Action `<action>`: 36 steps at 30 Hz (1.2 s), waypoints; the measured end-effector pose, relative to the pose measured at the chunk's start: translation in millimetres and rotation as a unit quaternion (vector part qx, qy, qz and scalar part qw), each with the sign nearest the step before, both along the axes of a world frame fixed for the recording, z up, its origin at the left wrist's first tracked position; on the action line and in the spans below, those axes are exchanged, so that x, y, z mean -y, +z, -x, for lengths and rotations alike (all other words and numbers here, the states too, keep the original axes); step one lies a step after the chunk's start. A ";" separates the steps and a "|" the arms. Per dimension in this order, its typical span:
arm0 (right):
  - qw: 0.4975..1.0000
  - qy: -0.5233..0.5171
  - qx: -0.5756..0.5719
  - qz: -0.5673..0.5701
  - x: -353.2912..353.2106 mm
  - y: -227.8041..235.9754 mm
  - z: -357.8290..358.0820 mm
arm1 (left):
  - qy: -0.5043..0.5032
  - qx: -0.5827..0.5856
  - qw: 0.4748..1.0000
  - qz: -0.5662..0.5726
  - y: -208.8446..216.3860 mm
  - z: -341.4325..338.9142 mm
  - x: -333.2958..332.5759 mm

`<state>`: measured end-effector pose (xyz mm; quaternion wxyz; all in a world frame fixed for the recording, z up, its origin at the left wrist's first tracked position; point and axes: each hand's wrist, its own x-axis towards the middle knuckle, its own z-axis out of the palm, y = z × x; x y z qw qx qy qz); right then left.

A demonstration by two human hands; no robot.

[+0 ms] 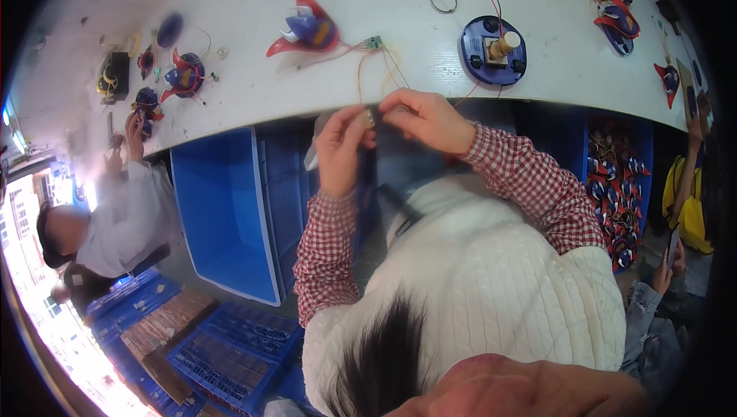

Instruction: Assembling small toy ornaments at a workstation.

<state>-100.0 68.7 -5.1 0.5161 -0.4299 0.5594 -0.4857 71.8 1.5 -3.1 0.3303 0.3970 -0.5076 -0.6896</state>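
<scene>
My left hand [344, 144] is closed just off the near table edge, pinching a small silvery part [369, 118] between thumb and fingertips. Beside it my right hand [430, 119] is also closed, its fingertips pressed together; whatever they hold is too small to make out. Thin wires run from near my hands up to a small green circuit board [374, 42] on the table. Other wires link that board to a blue toy figure with red wings [311, 31]. Farther right lies a round dark-blue base [473, 65] carrying a cream cylinder [504, 45] and wires.
The white table [253, 79] spans the far side. Below its edge are a blue crate [219, 210] at left and a bin of toy figures [614, 194] at right. More figures [184, 75] lie at the table's left, near another person [127, 217]. Someone else's hands [669, 259] show at far right.
</scene>
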 end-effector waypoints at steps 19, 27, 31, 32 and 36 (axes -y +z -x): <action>0.999 0.002 0.017 -0.039 -1.4 -4.0 8.4 | -0.017 0.045 0.999 0.026 -3.5 3.9 3.7; 0.954 -0.049 -0.228 0.188 5.4 -14.7 -3.9 | -0.020 0.048 0.998 0.029 -7.7 7.8 0.2; 0.948 -0.049 -0.247 0.193 6.0 -20.0 -7.3 | -0.028 0.057 0.997 0.035 -8.0 9.5 -1.1; 0.948 -0.049 -0.251 0.190 5.5 -20.8 -7.2 | -0.034 0.060 0.997 0.038 -8.0 10.9 -0.8; 0.955 -0.060 -0.230 0.176 5.5 -20.8 -11.5 | -0.022 0.130 0.988 0.083 7.2 19.2 -3.6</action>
